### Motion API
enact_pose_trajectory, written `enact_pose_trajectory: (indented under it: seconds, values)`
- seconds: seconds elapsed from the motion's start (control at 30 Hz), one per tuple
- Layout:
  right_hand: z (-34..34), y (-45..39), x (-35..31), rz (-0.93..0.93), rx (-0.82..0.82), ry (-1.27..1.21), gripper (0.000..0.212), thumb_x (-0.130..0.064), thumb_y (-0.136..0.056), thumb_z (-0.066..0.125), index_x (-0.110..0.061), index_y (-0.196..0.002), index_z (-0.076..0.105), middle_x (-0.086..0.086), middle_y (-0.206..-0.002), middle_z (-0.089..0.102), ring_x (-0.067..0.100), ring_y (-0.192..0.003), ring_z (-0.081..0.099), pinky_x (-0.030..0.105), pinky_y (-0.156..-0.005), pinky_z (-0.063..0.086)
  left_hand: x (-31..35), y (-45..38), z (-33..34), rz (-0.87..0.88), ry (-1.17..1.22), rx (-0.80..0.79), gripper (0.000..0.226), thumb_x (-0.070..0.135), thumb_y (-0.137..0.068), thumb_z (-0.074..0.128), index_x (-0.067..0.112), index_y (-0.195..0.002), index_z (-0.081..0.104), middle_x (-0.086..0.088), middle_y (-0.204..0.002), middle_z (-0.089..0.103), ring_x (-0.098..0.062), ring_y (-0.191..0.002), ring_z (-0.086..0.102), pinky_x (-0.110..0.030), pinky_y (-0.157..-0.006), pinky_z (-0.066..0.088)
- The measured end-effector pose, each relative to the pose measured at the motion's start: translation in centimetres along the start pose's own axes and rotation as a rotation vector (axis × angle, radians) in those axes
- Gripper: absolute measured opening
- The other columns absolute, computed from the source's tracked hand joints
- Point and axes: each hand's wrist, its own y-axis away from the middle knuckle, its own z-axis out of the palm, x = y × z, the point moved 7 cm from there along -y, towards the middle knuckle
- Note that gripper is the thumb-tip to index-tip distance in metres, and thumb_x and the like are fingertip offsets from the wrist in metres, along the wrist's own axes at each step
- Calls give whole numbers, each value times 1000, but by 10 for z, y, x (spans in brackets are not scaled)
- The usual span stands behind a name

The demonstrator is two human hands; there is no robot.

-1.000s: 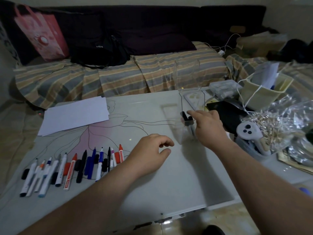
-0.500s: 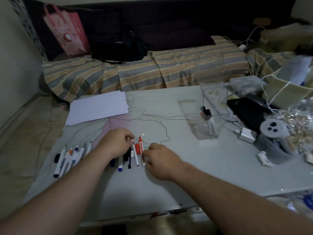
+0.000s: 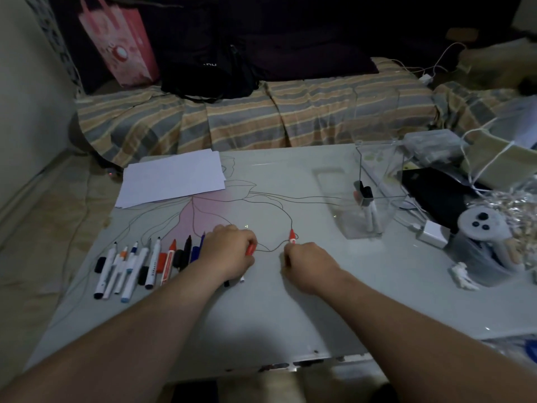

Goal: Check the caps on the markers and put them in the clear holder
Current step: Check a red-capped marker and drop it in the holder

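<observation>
over the white table (image 3: pixel 290 315) both fists curl: left hand (image 3: pixel 229 251) and right hand (image 3: pixel 308 264) each grip a red-capped marker (image 3: pixel 292 236).

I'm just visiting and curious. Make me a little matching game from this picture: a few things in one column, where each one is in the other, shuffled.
Things:
1. clear holder
2. white paper sheets
3. red-capped marker
4. pink bag

Places:
A. pinched in the right hand
B. on the table's far left corner
C. on the striped couch, far left
D. on the table's right side, markers standing inside

Pairs: 1-D, 2-B, 3-A, 4-C
</observation>
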Motion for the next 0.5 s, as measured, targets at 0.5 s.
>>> enact_pose_trajectory:
  seconds: [0.5]
  values:
    - [-56, 22, 59, 176, 156, -511, 23, -21, -98, 43, -26, -119, 51, 5, -89, 59, 25, -79, 57, 34, -65, 44, 21, -1, -9, 14, 959, 70, 29, -3, -78, 82, 24, -88, 78, 5, -92, 80, -15, -90, 76, -34, -92, 59]
